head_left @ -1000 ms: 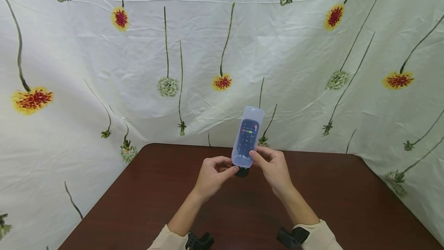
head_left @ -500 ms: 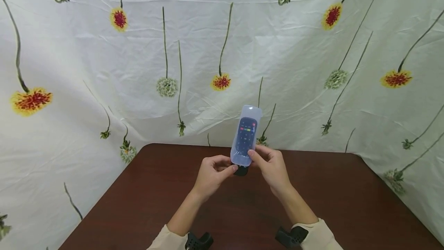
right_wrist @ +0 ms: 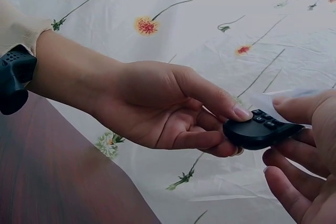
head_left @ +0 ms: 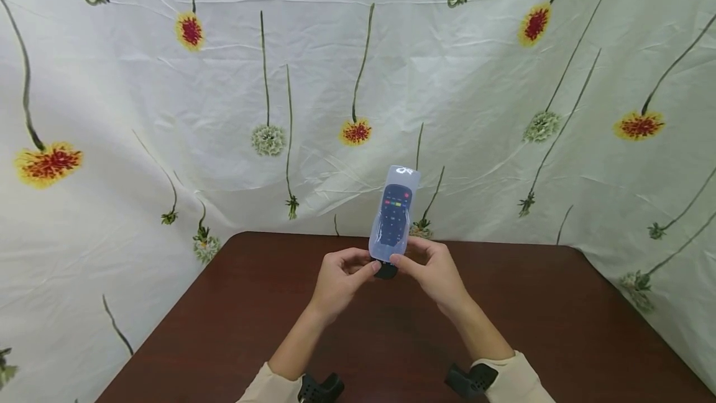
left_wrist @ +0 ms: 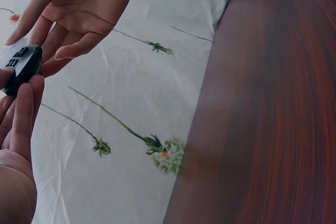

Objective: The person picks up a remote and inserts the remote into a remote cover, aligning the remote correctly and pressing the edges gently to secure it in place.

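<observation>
Remote (head_left: pixel 394 213): held upright in the air above the table's (head_left: pixel 531 322) far edge, most of its length inside a clear sleeve (head_left: pixel 401 174). Black bottom end (right_wrist: pixel 257 128) bare, below the sleeve's mouth.
Left hand (head_left: pixel 338 282): thumb and fingers pinch the bare end.
Right hand (head_left: pixel 433 272): fingertips pinch the sleeve's lower edge.
Status, judged: sleeve mostly on; last stretch uncovered.

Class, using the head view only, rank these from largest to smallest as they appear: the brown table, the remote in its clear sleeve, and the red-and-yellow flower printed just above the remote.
1. Brown table
2. Remote, held up by both hands
3. Flower, nearly as wide as the remote but far shorter
</observation>
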`<state>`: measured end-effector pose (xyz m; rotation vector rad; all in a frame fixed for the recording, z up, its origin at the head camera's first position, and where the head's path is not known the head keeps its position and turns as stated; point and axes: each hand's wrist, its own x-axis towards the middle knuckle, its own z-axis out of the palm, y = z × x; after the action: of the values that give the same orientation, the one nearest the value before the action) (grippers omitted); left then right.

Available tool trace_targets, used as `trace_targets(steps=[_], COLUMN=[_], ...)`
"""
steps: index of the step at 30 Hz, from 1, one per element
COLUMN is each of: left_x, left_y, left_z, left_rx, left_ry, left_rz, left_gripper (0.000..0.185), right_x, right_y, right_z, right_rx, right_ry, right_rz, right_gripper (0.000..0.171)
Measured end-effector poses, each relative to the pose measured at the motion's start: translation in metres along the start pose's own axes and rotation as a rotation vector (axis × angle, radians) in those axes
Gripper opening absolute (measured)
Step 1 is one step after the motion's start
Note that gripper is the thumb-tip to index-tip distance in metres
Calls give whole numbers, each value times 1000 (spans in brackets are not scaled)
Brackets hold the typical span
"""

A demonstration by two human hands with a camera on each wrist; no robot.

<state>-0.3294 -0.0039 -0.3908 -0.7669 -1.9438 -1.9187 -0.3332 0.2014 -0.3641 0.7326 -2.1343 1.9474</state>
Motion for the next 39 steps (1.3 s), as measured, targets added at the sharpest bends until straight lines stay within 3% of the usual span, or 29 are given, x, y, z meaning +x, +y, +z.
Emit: trace_targets(steps=[10,17,25,33,39], left_x=[1,0,1,4,5], left_y=[2,1,1,10,9], left_z=[0,-2,-9,-11,-11], left_rx=[-30,-28,-29,-47,-4], left_ry=[10,0,95,257,325], left_rz=[-21,-73,73,180,221], left_gripper=[17,22,39,28,20], right_x=[-1,-2,-2,-5,-7], right_y=[2,4,9,13,17], right_z=[2,5,13,24,29], right_rx=[-98,-18,37,-8,-73], right_ry=[-23,-32,-95,-155,-193], right_rz=[-33,-13,27,6,-42], right_gripper=[46,45,47,44,41])
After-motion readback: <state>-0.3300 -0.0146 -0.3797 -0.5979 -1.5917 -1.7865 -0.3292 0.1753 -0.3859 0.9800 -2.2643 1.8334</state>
